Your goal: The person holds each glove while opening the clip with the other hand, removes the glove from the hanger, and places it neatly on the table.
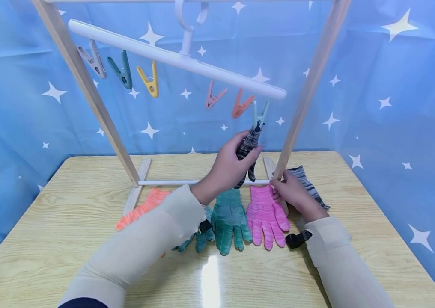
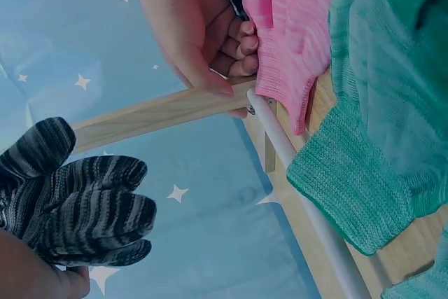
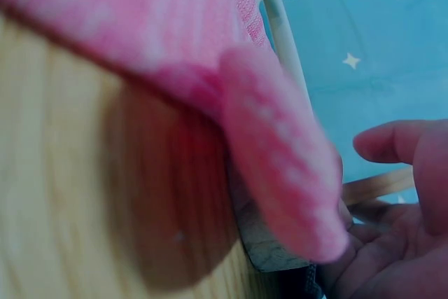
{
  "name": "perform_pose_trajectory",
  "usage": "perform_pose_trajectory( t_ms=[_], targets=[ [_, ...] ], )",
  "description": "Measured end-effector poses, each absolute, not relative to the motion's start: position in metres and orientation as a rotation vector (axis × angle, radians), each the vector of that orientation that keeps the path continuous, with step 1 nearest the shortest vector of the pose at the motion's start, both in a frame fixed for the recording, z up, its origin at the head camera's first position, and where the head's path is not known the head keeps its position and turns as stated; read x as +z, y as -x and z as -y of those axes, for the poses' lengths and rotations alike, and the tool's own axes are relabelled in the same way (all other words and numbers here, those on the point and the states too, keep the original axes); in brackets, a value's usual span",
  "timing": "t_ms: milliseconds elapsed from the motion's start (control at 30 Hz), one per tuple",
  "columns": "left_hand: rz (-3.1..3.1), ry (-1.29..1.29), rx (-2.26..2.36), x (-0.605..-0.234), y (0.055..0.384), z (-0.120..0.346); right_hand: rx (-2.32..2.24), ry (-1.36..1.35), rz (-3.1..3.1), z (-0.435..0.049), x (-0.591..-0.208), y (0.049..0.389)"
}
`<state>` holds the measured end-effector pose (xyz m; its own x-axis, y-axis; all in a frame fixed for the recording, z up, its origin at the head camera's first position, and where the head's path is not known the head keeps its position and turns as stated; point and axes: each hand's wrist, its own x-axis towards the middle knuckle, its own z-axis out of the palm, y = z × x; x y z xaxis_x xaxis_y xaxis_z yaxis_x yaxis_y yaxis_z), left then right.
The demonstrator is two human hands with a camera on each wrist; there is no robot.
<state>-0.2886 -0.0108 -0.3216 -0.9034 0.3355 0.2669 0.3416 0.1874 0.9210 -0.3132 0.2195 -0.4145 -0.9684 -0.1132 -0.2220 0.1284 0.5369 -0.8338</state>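
My left hand (image 1: 233, 160) grips a black-and-grey striped knit glove (image 2: 91, 201) between thumb and fingers. The top of that glove meets a light blue clothespin (image 1: 260, 113) under the low right end of the white hanger (image 1: 179, 55), and its fingers hang downward. Down by the base, my right hand (image 1: 294, 192) holds the foot of the right wooden post (image 1: 306, 94), its thumb across the wood. A second striped glove (image 1: 308, 186) lies behind the right hand, partly covered. Beside it is a pink glove (image 1: 265, 214), whose thumb pokes up close to the right wrist camera.
Grey, green (image 1: 122, 70), yellow (image 1: 150, 80), pink and orange clothespins hang from the tilted hanger. On the table (image 1: 40, 239) lie a green glove (image 1: 227, 222), a teal glove (image 1: 204, 239) and an orange glove (image 1: 144, 209), partly behind the left sleeve. A white bar (image 1: 167, 182) joins the posts low down.
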Motion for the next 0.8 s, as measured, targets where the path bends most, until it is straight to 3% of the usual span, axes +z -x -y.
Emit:
perform_pose_trajectory(
  t_ms=[800],
  targets=[
    [2.306,0.694,-1.746,-0.339,0.256,0.014,-1.415,0.002,-2.525,-0.222,-0.416,0.313]
  ],
)
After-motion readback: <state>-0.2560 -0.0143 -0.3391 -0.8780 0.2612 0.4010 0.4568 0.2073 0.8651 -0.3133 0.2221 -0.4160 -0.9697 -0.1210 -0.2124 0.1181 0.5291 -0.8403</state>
